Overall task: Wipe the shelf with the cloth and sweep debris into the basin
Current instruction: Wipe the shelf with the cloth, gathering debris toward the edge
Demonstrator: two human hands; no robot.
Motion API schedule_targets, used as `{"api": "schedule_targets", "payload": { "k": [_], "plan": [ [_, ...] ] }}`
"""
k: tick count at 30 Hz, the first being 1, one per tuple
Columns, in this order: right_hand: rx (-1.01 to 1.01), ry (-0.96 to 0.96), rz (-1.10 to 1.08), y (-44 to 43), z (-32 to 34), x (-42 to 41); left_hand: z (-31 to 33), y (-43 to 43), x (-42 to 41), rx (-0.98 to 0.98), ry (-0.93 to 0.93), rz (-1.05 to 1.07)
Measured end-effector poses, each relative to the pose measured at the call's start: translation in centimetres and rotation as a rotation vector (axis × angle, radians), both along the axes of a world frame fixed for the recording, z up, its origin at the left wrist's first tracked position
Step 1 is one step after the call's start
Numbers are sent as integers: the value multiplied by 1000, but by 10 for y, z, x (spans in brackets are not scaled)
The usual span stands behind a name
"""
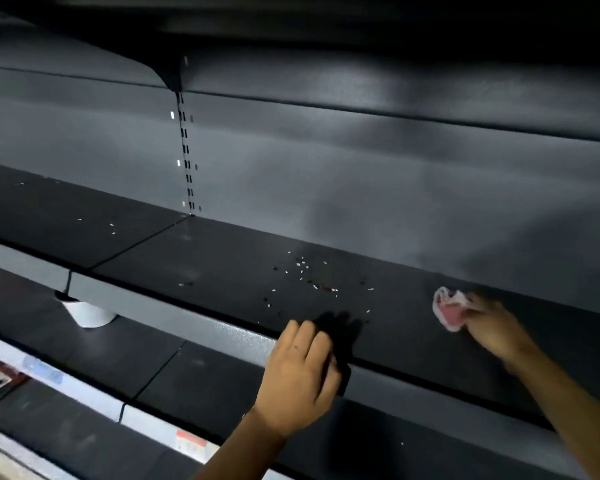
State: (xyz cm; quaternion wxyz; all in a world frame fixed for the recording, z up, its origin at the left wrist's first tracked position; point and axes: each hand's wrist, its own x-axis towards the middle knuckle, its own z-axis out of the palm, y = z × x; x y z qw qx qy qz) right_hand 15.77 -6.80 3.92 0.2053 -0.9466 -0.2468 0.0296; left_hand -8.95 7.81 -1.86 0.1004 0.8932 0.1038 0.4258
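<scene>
- Head view: the right hand (492, 327) lies on the dark shelf (194, 258), toward its rear edge, fingers closed around a bunched pink-and-white cloth (449, 308).
- The cloth is pressed onto the shelf surface at the leading, left-facing side of the right hand.
- The left hand (298, 372) sits at the shelf's front lip, fingers curled over the edge. It appears to hold a dark object (342, 374) against the lip; whether this is the basin cannot be confirmed in the low light.
- Debris (309, 275), pale grains mixed with dark specks, lies scattered on the shelf to the left of the cloth and behind the left hand. More grains (111, 228) lie well apart on the adjoining panel to the left.
- Governing relation: the main scatter lies between the cloth and the left hand, left of and slightly behind the cloth.
- Judgement: the next stroke calls for the cloth to travel leftward and forward, driving the grains toward the front lip at the left hand.
- Risk: grains may spill onto the lower shelf (222, 386) beside the catch point.
- A white cup-like item (89, 315) stands on the lower shelf, far left.
</scene>
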Motion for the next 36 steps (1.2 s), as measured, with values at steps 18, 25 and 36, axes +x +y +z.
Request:
{"api": "schedule_targets", "payload": {
  "k": [18,25,36],
  "plan": [
    [497,-12,-115,172,29,-125,24,151,-58,255,115,-367],
    [76,-71,-389,73,21,-150,26,178,-64,158,155,-154],
    [-28,-211,33,234,6,-206,26,172,-71,114,183,-129]
  ]
}}
